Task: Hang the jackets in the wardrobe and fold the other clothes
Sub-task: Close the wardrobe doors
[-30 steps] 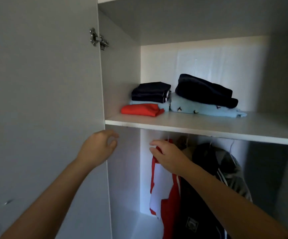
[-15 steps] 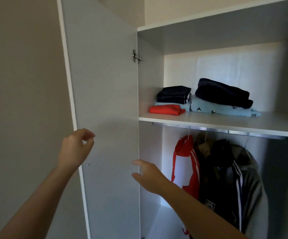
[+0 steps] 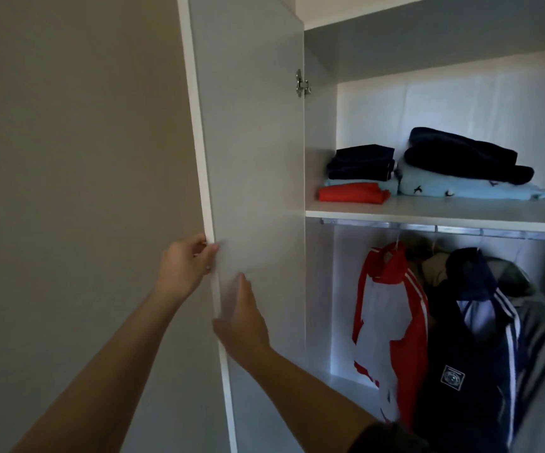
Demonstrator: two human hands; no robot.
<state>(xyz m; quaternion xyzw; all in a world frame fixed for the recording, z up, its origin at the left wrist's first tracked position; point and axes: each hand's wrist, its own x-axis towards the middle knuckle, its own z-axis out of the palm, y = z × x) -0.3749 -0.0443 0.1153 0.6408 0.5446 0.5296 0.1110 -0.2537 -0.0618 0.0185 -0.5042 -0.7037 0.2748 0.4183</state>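
Jackets [image 3: 390, 308]: one red-and-white, one navy with white stripes, hanging pressed together on the rail [image 3: 460, 227] under the shelf [image 3: 444, 214].
Folded clothes [image 3: 359, 178]: dark, pale blue and red stacks on that shelf.
Left hand [image 3: 184, 268]: fingers curled round the open door [image 3: 254, 142] edge.
Right hand [image 3: 241, 322]: fingers straight, flat on the door's inner face.

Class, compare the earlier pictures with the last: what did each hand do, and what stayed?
The left hand moved left and now grips the edge of the wardrobe door. The right hand left the red-and-white jacket for the door's inner face. The folded clothes and jackets stayed.
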